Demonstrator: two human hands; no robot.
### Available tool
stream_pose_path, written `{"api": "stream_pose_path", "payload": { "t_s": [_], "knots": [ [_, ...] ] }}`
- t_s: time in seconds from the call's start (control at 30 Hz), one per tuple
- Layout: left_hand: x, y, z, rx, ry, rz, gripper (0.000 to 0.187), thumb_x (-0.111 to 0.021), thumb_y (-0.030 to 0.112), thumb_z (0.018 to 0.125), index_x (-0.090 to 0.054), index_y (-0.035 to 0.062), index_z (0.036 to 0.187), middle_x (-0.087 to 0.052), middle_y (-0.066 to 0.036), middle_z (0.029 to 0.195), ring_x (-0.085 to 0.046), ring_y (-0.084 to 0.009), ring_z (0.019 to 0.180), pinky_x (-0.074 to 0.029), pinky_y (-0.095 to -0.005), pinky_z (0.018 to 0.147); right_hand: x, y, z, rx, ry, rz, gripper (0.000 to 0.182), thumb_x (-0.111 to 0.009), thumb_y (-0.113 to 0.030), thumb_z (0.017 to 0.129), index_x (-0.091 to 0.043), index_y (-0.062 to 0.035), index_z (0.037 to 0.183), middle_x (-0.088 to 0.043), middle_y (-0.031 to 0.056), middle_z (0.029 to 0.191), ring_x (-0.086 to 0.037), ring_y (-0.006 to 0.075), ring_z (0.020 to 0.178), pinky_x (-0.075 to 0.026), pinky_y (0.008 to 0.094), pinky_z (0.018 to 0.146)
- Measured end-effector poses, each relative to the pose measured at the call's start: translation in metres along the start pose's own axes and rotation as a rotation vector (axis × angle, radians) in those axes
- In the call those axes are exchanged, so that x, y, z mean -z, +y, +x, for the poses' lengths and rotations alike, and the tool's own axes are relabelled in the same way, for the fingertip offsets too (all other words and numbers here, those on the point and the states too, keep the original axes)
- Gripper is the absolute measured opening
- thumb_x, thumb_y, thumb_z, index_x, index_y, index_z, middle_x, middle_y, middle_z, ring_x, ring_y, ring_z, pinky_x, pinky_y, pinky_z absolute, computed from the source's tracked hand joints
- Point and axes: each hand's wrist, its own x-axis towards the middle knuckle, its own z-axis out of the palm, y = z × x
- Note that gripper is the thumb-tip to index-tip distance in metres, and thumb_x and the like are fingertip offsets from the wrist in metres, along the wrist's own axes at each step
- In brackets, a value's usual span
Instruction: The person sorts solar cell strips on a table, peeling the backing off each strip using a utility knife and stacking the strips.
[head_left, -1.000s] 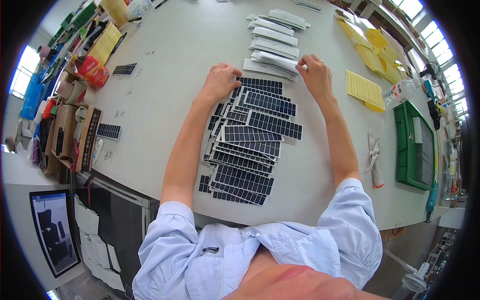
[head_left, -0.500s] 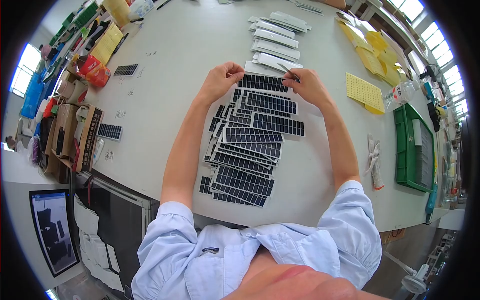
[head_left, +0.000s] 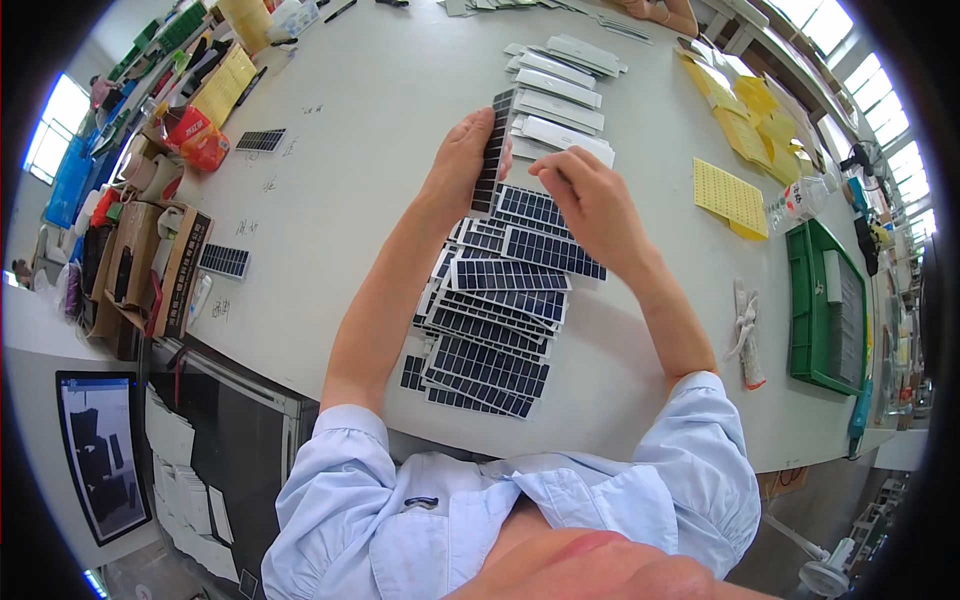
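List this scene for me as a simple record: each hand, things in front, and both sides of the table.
Left hand: holding a dark gridded panel
Right hand: fingers curled, near the panel pile; can't tell if it holds anything
Front: panel pile, overlapping
Beyond pile: overlapping white strips
Left side: two separate panels
Right side: yellow sheet, green tray

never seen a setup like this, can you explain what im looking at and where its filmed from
There's no machine here: these are a person's own bare hands. One camera, worn on the head, looks forward and down, and its wide lens curves the edges.

The left hand holds a dark, gridded panel tilted up off the table. The right hand is close by, fingers curled; whether it holds anything is unclear.

Below lies an overlapping pile of similar panels, with pale strips beyond and a green tray to the right.
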Motion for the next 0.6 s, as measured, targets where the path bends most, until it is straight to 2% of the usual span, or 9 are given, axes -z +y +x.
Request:
{"api": "stream_pose_path", "payload": {
  "t_s": [0.03, 0.07, 0.13, 0.23, 0.33, 0.47, 0.53, 0.57, 0.6],
  "knots": [
    [-0.011, 0.002, -0.006, -0.017, 0.1, 0.194, 0.029, -0.045, 0.035, 0.104, -0.054, 0.0067, 0.103, -0.057, -0.002, 0.075, -0.054, -0.0082, 0.059, -0.046, -0.0239, 0.05, -0.009, 0.002, -0.005, 0.076, 0.038, -0.105, 0.011, -0.06, -0.011, 0.091, -0.06, -0.0043, 0.099, -0.06, 0.0102, 0.088, -0.061, 0.0309, 0.075, -0.049, 0.0405, 0.065],
    [-0.023, 0.002, -0.01, -0.044, 0.166, 0.295, 0.029, -0.046, 0.035, 0.104, -0.052, 0.0078, 0.097, -0.055, -0.001, 0.073, -0.05, -0.0067, 0.054, -0.042, -0.0204, 0.047, -0.015, 0.0, -0.008, 0.153, 0.079, -0.211, 0.01, -0.059, -0.009, 0.09, -0.059, -0.005, 0.099, -0.058, 0.0096, 0.087, -0.062, 0.0309, 0.075, -0.05, 0.0406, 0.065],
    [-0.038, 0.003, -0.018, -0.071, 0.222, 0.305, 0.03, -0.045, 0.036, 0.104, -0.052, 0.0086, 0.095, -0.056, 0.0, 0.072, -0.051, -0.0058, 0.055, -0.043, -0.021, 0.049, -0.025, -0.016, -0.018, 0.103, -0.003, -0.325, 0.014, -0.059, -0.002, 0.085, -0.056, -0.0058, 0.098, -0.056, 0.0109, 0.087, -0.061, 0.0327, 0.078, -0.05, 0.0425, 0.067],
    [-0.046, 0.004, -0.024, -0.014, 0.195, 0.24, 0.032, -0.042, 0.037, 0.105, -0.053, 0.0088, 0.094, -0.054, 0.001, 0.07, -0.05, -0.0059, 0.056, -0.043, -0.0222, 0.05, -0.032, -0.012, -0.022, 0.042, -0.066, -0.386, 0.013, -0.059, -0.002, 0.085, -0.055, -0.0055, 0.097, -0.057, 0.0117, 0.088, -0.061, 0.0347, 0.078, -0.05, 0.0443, 0.068],
    [-0.05, 0.0, -0.029, 0.08, 0.094, 0.385, 0.03, -0.039, 0.033, 0.106, -0.052, 0.0091, 0.093, -0.052, 0.001, 0.064, -0.045, -0.0058, 0.052, -0.039, -0.0218, 0.049, -0.018, 0.006, -0.004, 0.006, 0.164, -0.414, 0.007, -0.056, -0.003, 0.088, -0.053, -0.0044, 0.094, -0.059, 0.0158, 0.087, -0.061, 0.0383, 0.076, -0.049, 0.0474, 0.066],
    [-0.079, 0.01, -0.053, 0.083, -0.136, 0.502, 0.031, -0.04, 0.037, 0.105, -0.051, 0.0092, 0.096, -0.049, 0.003, 0.06, -0.042, -0.0036, 0.051, -0.032, -0.0198, 0.046, 0.01, 0.04, 0.011, -0.135, 0.237, -0.507, 0.009, -0.052, -0.011, 0.093, -0.056, -0.0037, 0.097, -0.063, 0.0149, 0.095, -0.064, 0.0371, 0.082, -0.051, 0.0471, 0.072],
    [-0.077, 0.011, -0.051, 0.075, -0.073, 0.496, 0.032, -0.041, 0.039, 0.104, -0.052, 0.0091, 0.098, -0.05, 0.003, 0.061, -0.042, -0.0032, 0.05, -0.034, -0.0193, 0.046, 0.014, 0.052, 0.014, -0.158, 0.3, -0.441, 0.013, -0.051, -0.014, 0.096, -0.057, -0.003, 0.097, -0.065, 0.016, 0.096, -0.064, 0.0382, 0.083, -0.051, 0.0469, 0.073],
    [-0.067, 0.009, -0.046, 0.061, -0.013, 0.456, 0.032, -0.042, 0.039, 0.104, -0.052, 0.0089, 0.099, -0.05, 0.003, 0.061, -0.043, -0.0033, 0.05, -0.035, -0.019, 0.046, 0.019, 0.056, 0.014, -0.158, 0.34, -0.439, 0.016, -0.053, -0.015, 0.096, -0.061, -0.0013, 0.096, -0.066, 0.0167, 0.094, -0.065, 0.0356, 0.08, -0.051, 0.0434, 0.072],
    [-0.073, 0.021, -0.051, 0.08, 0.058, 0.351, 0.03, -0.043, 0.037, 0.104, -0.053, 0.0083, 0.103, -0.053, 0.002, 0.065, -0.046, -0.0039, 0.051, -0.039, -0.0188, 0.047, 0.026, 0.044, 0.015, -0.151, 0.336, -0.437, 0.016, -0.053, -0.015, 0.096, -0.061, -0.0013, 0.096, -0.066, 0.0167, 0.094, -0.065, 0.0356, 0.08, -0.051, 0.0434, 0.072]
  ]
}}
